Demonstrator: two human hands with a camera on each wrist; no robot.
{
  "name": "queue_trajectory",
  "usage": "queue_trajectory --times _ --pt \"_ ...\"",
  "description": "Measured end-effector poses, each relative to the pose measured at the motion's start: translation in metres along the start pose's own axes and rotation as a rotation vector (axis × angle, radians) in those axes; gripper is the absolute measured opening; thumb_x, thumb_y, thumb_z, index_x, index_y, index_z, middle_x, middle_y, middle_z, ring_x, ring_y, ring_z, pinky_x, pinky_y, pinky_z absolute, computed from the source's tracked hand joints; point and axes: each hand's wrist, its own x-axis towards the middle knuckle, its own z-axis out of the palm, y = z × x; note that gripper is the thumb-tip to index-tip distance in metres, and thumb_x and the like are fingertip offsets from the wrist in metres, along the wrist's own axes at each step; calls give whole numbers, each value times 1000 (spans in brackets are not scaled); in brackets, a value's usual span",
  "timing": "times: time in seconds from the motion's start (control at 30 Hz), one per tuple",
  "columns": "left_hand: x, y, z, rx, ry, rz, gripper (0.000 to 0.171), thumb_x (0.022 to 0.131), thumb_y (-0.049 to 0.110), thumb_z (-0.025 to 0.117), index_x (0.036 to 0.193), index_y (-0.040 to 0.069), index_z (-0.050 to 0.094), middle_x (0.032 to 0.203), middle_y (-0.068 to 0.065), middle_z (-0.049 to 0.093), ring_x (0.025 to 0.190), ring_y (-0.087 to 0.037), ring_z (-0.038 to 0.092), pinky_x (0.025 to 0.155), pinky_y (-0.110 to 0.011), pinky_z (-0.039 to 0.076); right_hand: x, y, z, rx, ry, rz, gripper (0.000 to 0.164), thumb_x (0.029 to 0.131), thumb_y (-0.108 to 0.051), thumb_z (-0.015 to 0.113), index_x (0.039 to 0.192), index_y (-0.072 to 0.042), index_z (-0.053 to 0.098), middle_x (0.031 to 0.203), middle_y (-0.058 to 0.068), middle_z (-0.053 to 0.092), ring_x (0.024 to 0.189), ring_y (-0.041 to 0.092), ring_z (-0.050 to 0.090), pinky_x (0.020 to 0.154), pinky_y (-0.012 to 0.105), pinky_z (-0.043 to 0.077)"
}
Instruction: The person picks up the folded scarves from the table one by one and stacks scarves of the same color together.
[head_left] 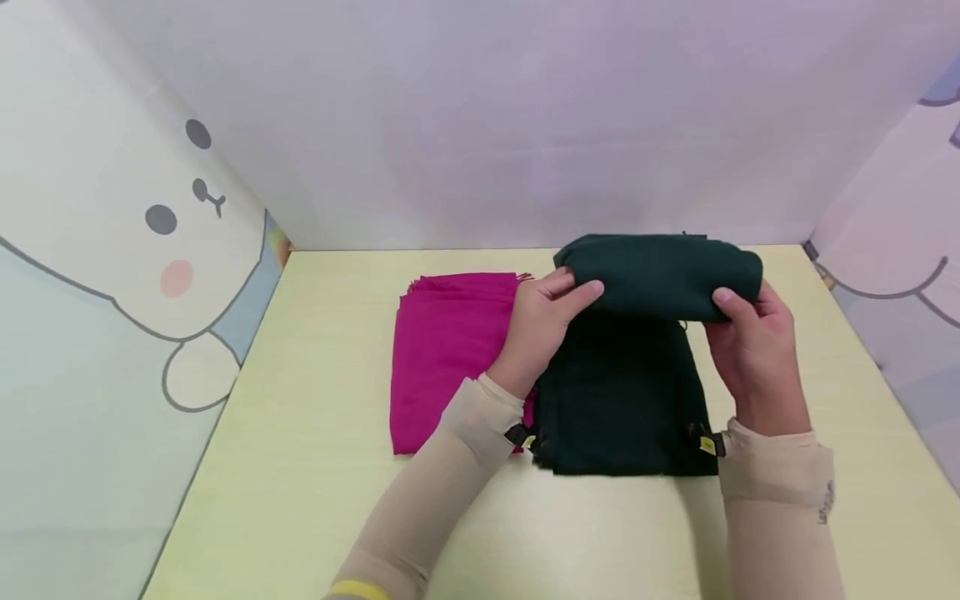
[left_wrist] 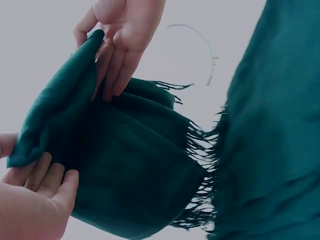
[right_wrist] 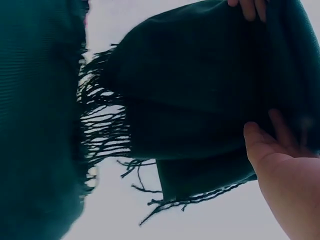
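Observation:
Both hands hold a dark green fringed scarf [head_left: 660,271] raised at the far part of the table, its upper edge a rounded fold. My left hand [head_left: 543,312] grips the left end of that fold, thumb in front and fingers behind. At the right end, my right hand [head_left: 753,350] pinches the cloth the same way. Dark fringe [left_wrist: 197,150] hangs from its lower part in the left wrist view. Dark green cloth [head_left: 622,408] lies flat on the table beneath. Left of it is a folded magenta scarf [head_left: 450,358], partly covered by my left forearm.
The pale yellow table [head_left: 300,417] meets a whitish backdrop [head_left: 487,125] along its far edge. Side panels with cartoon animal prints [head_left: 150,233] rise at left and right. Both forearms wear beige sleeves [head_left: 780,492] with small dark wrist cameras [head_left: 519,434].

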Motion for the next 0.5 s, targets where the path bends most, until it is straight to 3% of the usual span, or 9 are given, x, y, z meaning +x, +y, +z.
queue_trajectory --times 0.07,0.17,0.27,0.3,0.4,0.5 --pt "-5 -7 0 18 11 -24 36 94 26 71 73 0 59 64 1 40 70 -11 47 66 -22 46 -5 3 -5 -23 13 24 37 98 11 48 136 13 48 134 20 50 106 26 60 99 32 51" --pt "-14 -16 0 30 36 -63 35 93 28 73 71 4 60 62 -3 41 68 -13 46 64 -24 45 -15 7 -12 -45 24 64 38 99 10 48 137 12 48 136 18 50 108 24 60 100 31 50" --pt "-26 -21 -1 34 51 -124 26 92 29 74 79 6 71 67 -9 50 76 -14 53 70 -27 49 -26 10 -17 -59 41 113 38 99 10 48 137 9 50 136 16 50 110 23 60 100 30 50" --pt "-31 -22 -1 34 55 -157 22 91 29 75 87 7 77 75 -6 60 84 -11 57 75 -26 52 -30 10 -19 -74 48 130 38 100 9 48 138 8 50 137 16 50 111 22 60 100 29 50" --pt "-46 -26 -3 38 34 -242 38 90 31 75 72 -1 64 68 -8 44 68 -12 45 66 -27 45 -43 10 -23 -151 67 187 39 101 5 49 139 4 51 139 13 49 112 20 58 98 26 51" --pt "-60 -29 -4 16 9 -320 53 89 34 76 63 2 44 64 -2 32 60 -14 36 63 -29 40 -56 8 -28 -223 80 241 40 101 2 51 141 -1 51 140 9 47 114 17 55 97 22 51"
